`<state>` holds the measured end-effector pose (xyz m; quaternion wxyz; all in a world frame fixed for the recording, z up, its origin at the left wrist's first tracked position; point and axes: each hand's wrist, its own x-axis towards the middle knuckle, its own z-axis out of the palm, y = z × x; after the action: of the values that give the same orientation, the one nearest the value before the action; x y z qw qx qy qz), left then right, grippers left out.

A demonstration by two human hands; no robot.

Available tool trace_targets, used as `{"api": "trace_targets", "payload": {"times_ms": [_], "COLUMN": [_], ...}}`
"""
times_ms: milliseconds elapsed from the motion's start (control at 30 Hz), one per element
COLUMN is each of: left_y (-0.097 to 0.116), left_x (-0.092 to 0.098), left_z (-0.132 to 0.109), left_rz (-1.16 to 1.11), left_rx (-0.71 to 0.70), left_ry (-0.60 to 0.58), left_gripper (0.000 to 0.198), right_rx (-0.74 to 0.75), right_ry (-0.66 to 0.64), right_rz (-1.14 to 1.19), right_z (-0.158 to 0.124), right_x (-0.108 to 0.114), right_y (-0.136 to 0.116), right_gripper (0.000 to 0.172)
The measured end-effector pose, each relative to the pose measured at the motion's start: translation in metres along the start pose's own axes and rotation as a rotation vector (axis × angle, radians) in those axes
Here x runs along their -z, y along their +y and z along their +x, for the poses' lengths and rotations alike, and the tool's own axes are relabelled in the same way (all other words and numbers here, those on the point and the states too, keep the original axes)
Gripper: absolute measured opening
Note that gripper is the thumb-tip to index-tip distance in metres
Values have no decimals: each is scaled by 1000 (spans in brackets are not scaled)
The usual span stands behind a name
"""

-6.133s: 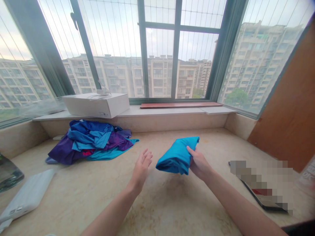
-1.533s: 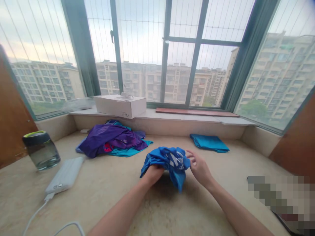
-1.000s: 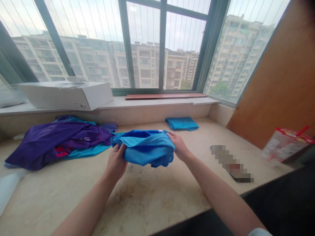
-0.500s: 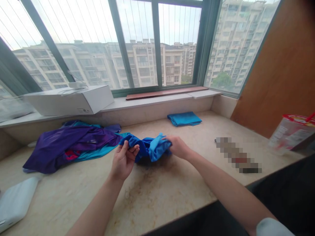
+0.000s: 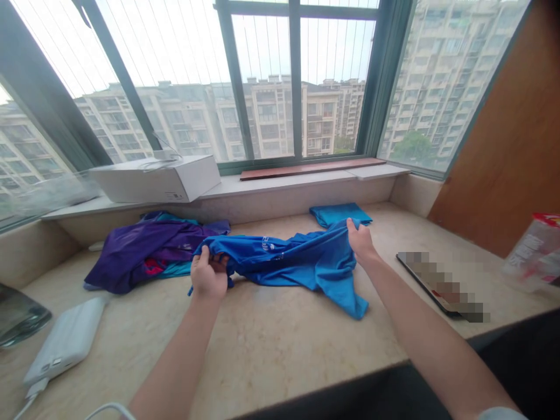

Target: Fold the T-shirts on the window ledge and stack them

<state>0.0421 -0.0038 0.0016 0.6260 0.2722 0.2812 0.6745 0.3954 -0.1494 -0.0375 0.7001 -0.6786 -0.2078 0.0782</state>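
A blue garment [image 5: 289,259] with a small white print is stretched sideways between my two hands, low over the stone counter [image 5: 262,344]. My left hand [image 5: 210,273] grips its left end, fingers curled around the cloth. At the other end, my right hand [image 5: 361,240] pinches the upper edge, and a lighter blue corner hangs below it. Just behind my right hand lies a folded blue cloth [image 5: 324,216]. To the left of my left hand is a heap of purple and teal clothes [image 5: 135,254] with a bit of red showing.
A white power bank [image 5: 67,335] with a cable and a glass container [image 5: 20,315] sit at the left. A phone-like device [image 5: 426,283], partly pixelated, and a plastic cup [image 5: 534,251] are at the right. The white box [image 5: 161,178] rests on the sill.
The bunched blue garment is now spread out wide. My right hand has moved right with its end, while my left hand keeps hold. The view has shifted slightly left.
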Motion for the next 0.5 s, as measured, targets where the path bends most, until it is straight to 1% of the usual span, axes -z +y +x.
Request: {"api": "trace_targets", "payload": {"times_ms": [100, 167, 233, 300, 367, 400, 467, 500], "left_y": [3, 12, 27, 47, 71, 83, 105, 113], "left_x": [4, 7, 8, 5, -5, -14, -39, -54], "left_z": [7, 10, 10, 9, 9, 10, 11, 11], "left_rz": [-15, -69, -149, -188, -184, -177, -144, -104], "left_rx": [-54, -98, -154, -243, -336, -376, -437, -457], "left_ry": [68, 134, 160, 137, 121, 109, 26, -65], "left_gripper": [17, 10, 4, 6, 9, 12, 15, 16], "right_rx": [7, -2, -20, -37, -51, -77, -160, -208], "right_ry": [19, 10, -8, -34, -71, -98, -166, -198], "right_rz": [-21, 3, 59, 128, 194, 239, 350, 406], "right_z": [2, 0, -2, -2, 1, 3, 7, 7], "right_x": [8, 12, 14, 16, 20, 24, 34, 40], "right_y": [-2, -8, -19, -34, -55, -67, -92, -105], "right_gripper": [43, 43, 43, 43, 40, 36, 26, 21]}}
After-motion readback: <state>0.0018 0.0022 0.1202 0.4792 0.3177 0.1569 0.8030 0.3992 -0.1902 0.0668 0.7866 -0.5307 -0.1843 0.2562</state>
